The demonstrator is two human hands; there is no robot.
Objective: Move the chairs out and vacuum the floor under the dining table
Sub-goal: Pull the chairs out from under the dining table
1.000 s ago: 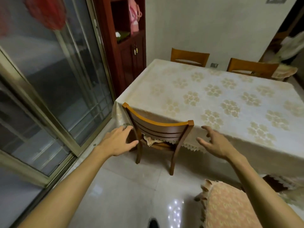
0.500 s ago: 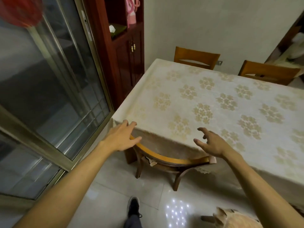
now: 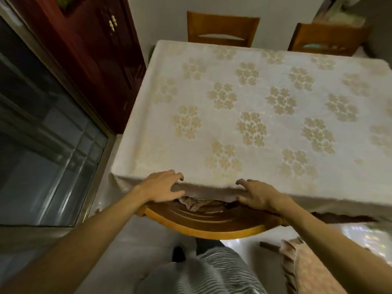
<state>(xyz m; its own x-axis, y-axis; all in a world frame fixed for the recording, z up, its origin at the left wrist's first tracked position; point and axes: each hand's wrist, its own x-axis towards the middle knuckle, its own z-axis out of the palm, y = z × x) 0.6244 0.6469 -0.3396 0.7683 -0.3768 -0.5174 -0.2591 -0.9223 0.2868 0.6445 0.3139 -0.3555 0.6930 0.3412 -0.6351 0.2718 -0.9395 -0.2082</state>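
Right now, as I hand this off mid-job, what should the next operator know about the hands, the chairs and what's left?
Left hand: open, fingers spread, resting over the left end of the top rail of the near chair.
Right hand: open, over the right end.
Near chair is tucked against the table; far left chair and far right chair are also pushed in.
Cushioned chair, lower right, apparently pulled out.
Done: possibly that one. Left: pull out three chairs, then vacuum; no vacuum in view.
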